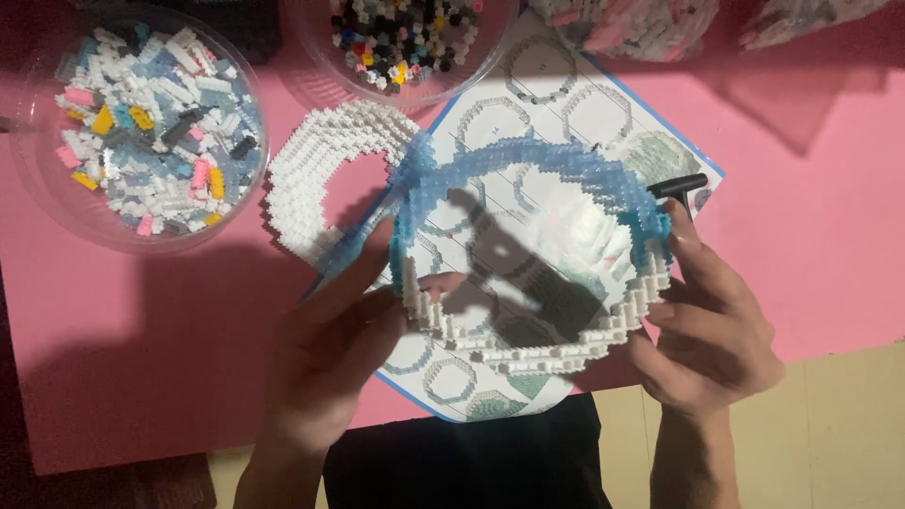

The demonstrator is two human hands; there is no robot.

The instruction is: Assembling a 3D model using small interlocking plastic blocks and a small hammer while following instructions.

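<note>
Fingers of left hand and right hand pinch opposite rims of blue-and-white brick ring, steadying it above printed instruction sheet.

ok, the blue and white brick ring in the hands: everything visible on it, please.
The ring of tiny plastic bricks is an open hoop, translucent light blue along its far arc and white along its near arc, with a stepped, jagged edge. It is held tilted above the printed instruction sheet, which shows through the middle. The left hand grips its left side, and the right hand its right side.
</note>
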